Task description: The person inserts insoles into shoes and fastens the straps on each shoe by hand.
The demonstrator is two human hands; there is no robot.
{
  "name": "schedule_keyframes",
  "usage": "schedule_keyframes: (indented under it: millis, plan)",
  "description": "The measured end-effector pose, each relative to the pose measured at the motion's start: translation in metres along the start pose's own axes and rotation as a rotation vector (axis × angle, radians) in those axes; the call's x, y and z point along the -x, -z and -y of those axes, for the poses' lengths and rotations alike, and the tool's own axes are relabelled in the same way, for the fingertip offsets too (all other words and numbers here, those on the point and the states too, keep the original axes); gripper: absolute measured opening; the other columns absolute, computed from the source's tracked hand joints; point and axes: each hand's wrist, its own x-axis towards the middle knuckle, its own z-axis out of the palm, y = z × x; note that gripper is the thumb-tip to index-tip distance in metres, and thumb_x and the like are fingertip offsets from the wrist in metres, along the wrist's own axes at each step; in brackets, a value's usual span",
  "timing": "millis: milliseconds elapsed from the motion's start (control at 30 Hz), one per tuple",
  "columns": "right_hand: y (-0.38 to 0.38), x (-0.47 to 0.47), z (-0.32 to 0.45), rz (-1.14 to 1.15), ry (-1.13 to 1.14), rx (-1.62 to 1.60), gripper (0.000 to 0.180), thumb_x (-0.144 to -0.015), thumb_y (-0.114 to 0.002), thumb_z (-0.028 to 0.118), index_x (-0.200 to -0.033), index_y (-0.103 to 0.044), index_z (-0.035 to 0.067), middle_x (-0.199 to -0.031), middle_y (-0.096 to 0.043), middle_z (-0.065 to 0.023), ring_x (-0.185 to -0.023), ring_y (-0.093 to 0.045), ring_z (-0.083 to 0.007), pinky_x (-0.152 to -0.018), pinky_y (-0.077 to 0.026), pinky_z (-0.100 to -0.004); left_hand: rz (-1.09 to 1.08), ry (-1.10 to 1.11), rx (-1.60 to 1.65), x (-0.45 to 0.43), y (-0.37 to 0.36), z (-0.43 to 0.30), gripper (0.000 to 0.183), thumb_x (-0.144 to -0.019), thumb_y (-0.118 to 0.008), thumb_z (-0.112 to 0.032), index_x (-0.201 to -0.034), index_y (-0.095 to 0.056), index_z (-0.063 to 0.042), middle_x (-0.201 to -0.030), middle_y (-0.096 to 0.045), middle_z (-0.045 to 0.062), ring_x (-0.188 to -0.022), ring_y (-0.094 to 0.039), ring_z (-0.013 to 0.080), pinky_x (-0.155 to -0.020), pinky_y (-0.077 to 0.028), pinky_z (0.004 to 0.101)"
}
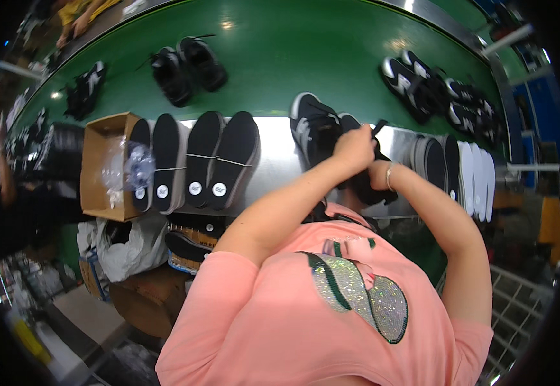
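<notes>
Two black sneakers lie side by side before me on the metal strip of the bench. The left sneaker has a white toe and grey side trim, and no hand covers it. Over the right sneaker my left hand grips the upper near the tongue, where a black strap or lace sticks up. My right hand, below a bracelet, reaches to the opening of that same shoe. Its fingers are hidden, so their grip cannot be made out.
Black insoles, some banded in pairs, stand left beside a cardboard box holding clear plastic. More black insoles and white insoles stand right. Black shoes and further sneakers rest on the green belt. Across it, a person's hand shows.
</notes>
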Motion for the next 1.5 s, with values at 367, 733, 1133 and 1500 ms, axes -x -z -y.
schedule_keyframes:
  millis: [367,733,1133,1500]
  plan:
    - [-0.006,-0.006,0.005,-0.087,-0.179,0.081,0.022,-0.065,-0.057,0.010,-0.086,-0.063,0.008,-0.088,-0.061,-0.0131,-0.082,-0.059,-0.0252,-0.070,-0.046,-0.0328,0.021,-0.047,-0.091,-0.006,0.005,0.006,0.024,-0.076,-0.053,-0.015,-0.090,-0.048,0.003,-0.076,-0.056,0.024,-0.076,-0.054,0.0398,-0.066,-0.042,0.0448]
    - [-0.014,0.050,-0.002,0.038,0.036,0.048,0.041,-0.072,-0.050,0.031,-0.099,-0.052,0.001,-0.087,-0.061,-0.0140,-0.091,-0.056,-0.0261,-0.095,-0.014,-0.0505,0.031,-0.088,-0.131,-0.005,0.002,0.006,0.024,-0.077,-0.051,-0.017,-0.091,-0.047,0.003,-0.075,-0.057,0.022,-0.073,-0.056,0.0383,-0.067,-0.043,0.0445]
    - [-0.040,0.012,-0.006,-0.634,-0.028,-1.821,0.020,-0.079,-0.056,0.019,-0.075,-0.056,0.000,-0.067,-0.057,-0.0067,-0.059,-0.053,-0.0144,-0.060,-0.041,-0.0230,0.151,-0.033,0.130,-0.008,0.005,0.014,0.024,-0.076,-0.052,-0.017,-0.092,-0.052,0.001,-0.078,-0.058,0.016,-0.075,-0.056,0.0261,-0.068,-0.042,0.0307]
    - [-0.045,0.054,-0.019,-0.610,0.319,-2.096,0.015,-0.080,-0.054,0.015,-0.077,-0.056,0.001,-0.069,-0.055,-0.0029,-0.067,-0.052,-0.0118,-0.068,-0.039,-0.0226,0.054,0.047,0.231,-0.002,0.013,0.012,0.033,-0.074,-0.054,-0.023,-0.095,-0.050,0.002,-0.081,-0.057,0.020,-0.081,-0.055,0.0358,-0.071,-0.042,0.0397]
